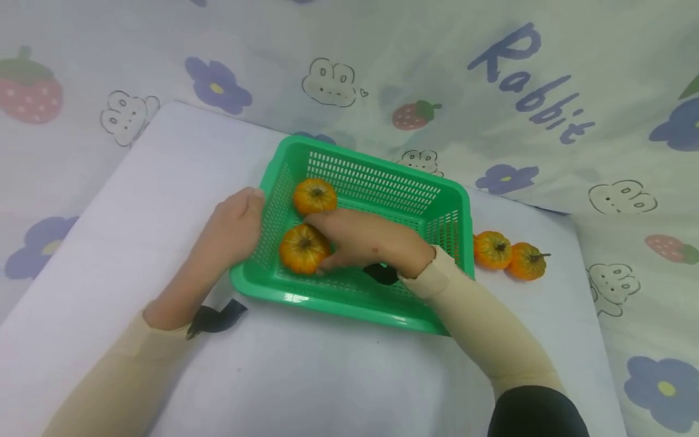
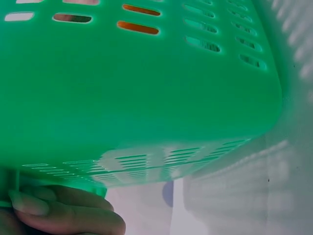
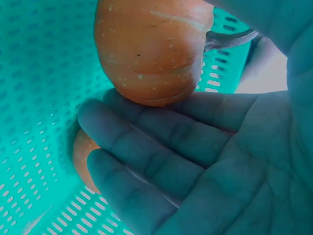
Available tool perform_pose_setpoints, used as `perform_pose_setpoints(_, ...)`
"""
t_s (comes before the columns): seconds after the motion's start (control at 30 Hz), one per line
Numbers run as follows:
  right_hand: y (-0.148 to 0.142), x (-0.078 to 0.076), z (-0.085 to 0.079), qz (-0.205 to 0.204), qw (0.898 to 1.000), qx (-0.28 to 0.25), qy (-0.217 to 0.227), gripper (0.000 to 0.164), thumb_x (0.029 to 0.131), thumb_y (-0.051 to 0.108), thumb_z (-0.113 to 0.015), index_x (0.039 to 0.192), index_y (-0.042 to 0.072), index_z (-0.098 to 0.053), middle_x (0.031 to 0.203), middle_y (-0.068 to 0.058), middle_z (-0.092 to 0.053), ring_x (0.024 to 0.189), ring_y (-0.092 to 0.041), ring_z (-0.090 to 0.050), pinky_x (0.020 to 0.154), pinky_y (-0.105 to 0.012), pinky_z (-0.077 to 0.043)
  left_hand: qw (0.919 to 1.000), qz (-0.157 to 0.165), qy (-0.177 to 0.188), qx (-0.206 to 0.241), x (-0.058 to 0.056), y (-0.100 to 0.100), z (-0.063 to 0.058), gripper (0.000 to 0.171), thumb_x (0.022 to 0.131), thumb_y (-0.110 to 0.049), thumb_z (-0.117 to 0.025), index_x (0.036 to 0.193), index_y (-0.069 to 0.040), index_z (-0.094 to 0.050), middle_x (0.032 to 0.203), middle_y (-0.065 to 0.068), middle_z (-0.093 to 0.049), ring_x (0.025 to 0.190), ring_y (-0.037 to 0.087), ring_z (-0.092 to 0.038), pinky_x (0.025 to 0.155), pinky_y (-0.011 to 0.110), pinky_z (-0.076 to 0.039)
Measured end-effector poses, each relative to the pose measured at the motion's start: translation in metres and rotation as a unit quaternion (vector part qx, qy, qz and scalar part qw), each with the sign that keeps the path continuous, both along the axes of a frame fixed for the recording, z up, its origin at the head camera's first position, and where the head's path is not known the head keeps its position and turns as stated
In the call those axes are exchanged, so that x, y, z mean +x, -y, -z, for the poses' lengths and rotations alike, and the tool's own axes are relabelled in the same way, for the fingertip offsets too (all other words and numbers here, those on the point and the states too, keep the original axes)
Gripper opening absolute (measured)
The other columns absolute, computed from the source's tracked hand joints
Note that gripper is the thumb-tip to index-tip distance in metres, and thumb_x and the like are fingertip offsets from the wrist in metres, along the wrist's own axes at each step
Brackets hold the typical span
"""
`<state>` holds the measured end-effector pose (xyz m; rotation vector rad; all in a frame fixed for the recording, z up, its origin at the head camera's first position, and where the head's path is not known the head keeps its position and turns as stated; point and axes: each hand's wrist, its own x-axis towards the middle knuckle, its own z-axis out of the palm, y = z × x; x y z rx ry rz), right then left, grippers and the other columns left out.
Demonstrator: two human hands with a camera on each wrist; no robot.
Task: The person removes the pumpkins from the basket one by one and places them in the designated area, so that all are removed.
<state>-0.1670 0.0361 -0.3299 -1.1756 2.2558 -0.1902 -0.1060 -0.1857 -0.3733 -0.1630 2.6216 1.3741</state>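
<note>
A green plastic basket [image 1: 355,297] with slotted walls stands on the white table. At its left end my left hand [image 1: 235,227] grips the rim; in the left wrist view its curled fingers [image 2: 73,215] show below the basket wall [image 2: 122,93]. Inside the basket, my right hand [image 1: 360,237] holds a small orange pumpkin [image 1: 303,249] between thumb and fingers. The right wrist view shows this pumpkin [image 3: 151,54] with its stem toward the thumb side, its underside against the fingers. Another small pumpkin [image 1: 315,195] sits just behind it, by the basket's left end.
Two more small pumpkins, one nearer [image 1: 493,249] and one farther right [image 1: 527,261], lie on the table [image 1: 349,370] beyond the basket's right end. A patterned cloth [image 1: 360,54] with rabbits, flowers and strawberries hangs behind the table. Dark straps [image 1: 218,318] show at both wrists.
</note>
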Motion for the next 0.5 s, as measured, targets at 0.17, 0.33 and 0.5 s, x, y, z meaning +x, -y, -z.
perform_pose_setpoints(0.17,-0.007,0.005,-0.01,0.004,1.0,-0.006,-0.011,0.073,0.089,0.037,-0.085,0.147,0.008,-0.052,0.133,0.002,-0.062,0.117,-0.015,-0.058,0.106,-0.03,-0.044,1.0,0.0,-0.001,0.004,0.0,-0.001,0.0,0.052,0.113,-0.048,-0.016,0.102,-0.007,-0.047,0.088,0.015,-0.048,0.076,0.03,-0.051,0.066,0.041,-0.047)
perform_pose_setpoints(0.33,-0.016,0.01,-0.02,0.013,1.0,-0.008,-0.018,0.074,0.09,0.043,-0.083,0.149,0.01,-0.05,0.136,0.004,-0.061,0.12,-0.013,-0.057,0.106,-0.03,-0.044,0.9999,0.003,0.004,0.009,0.0,-0.001,-0.001,0.053,0.113,-0.049,-0.016,0.106,-0.007,-0.048,0.089,0.015,-0.049,0.076,0.03,-0.053,0.065,0.04,-0.049)
perform_pose_setpoints(0.5,-0.024,0.016,-0.029,0.018,1.0,-0.008,-0.019,0.077,0.092,0.045,-0.082,0.152,0.01,-0.048,0.142,0.002,-0.059,0.125,-0.014,-0.055,0.109,-0.031,-0.043,0.9998,0.003,0.01,0.015,0.0,-0.001,-0.002,0.054,0.113,-0.049,-0.016,0.111,-0.006,-0.049,0.09,0.016,-0.05,0.075,0.03,-0.054,0.065,0.04,-0.05)
